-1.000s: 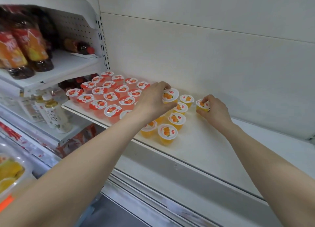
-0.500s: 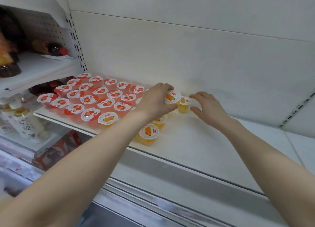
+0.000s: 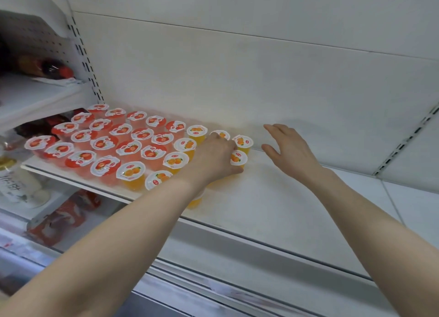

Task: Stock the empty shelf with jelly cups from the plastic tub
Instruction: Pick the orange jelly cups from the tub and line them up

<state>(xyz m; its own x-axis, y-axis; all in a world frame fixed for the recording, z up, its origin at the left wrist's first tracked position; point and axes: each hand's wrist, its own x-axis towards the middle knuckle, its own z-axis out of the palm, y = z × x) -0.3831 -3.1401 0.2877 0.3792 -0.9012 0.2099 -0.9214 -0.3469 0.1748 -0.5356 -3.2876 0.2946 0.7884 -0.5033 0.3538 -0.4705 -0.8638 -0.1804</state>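
Observation:
Several red jelly cups (image 3: pixel 104 142) stand in rows at the left of the white shelf (image 3: pixel 273 205). Orange jelly cups (image 3: pixel 176 160) fill the columns to their right. My left hand (image 3: pixel 213 158) reaches over the orange cups, fingers and thumb curled round one orange jelly cup (image 3: pixel 238 159) at the right end of the group. Another orange cup (image 3: pixel 242 142) stands just behind it. My right hand (image 3: pixel 289 147) hovers to the right of the cups, fingers spread, holding nothing. The plastic tub is out of view.
The shelf to the right of the cups is bare white surface up to a slotted upright (image 3: pixel 403 145). On the left, a higher shelf (image 3: pixel 35 98) carries dark bottles. White bottles (image 3: pixel 16 183) and red packets (image 3: pixel 61 216) sit below.
My right hand let go of the cup it set at the back and drew away to the right, now spread. My left hand lowered its orange cup in front of that one.

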